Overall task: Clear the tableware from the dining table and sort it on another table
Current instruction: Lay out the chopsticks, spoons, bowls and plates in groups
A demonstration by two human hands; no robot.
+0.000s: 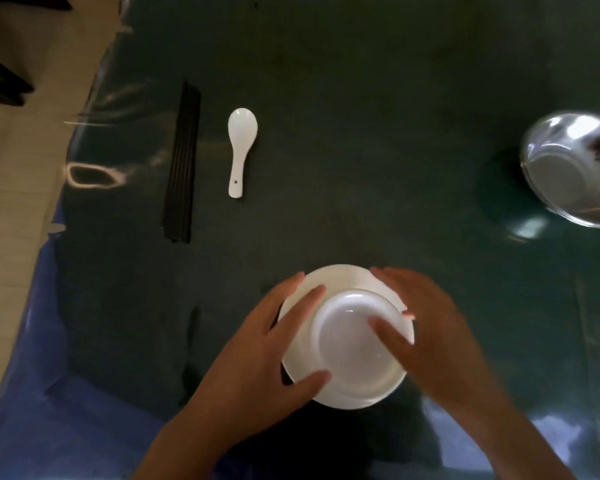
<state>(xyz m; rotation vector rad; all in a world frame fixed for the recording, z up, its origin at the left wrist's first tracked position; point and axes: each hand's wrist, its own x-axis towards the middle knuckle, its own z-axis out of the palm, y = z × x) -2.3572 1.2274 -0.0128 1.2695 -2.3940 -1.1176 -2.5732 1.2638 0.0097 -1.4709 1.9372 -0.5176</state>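
A white bowl (357,344) sits in a wider white dish (340,276) near the front of the dark green table (361,133). My left hand (257,351) grips the left side of this stack, thumb on the near rim and fingers over the far left edge. My right hand (430,327) holds the right side, its thumb lying inside the bowl and its fingers wrapped behind the rim. A white ceramic spoon (240,150) and a bundle of black chopsticks (182,164) lie side by side at the left.
A shiny steel bowl (575,168) stands at the right edge of the view. A glossy clear cover lies over the table, with blue cloth (32,393) hanging at the near left. Tiled floor (21,168) and dark chair legs (0,81) show at the far left.
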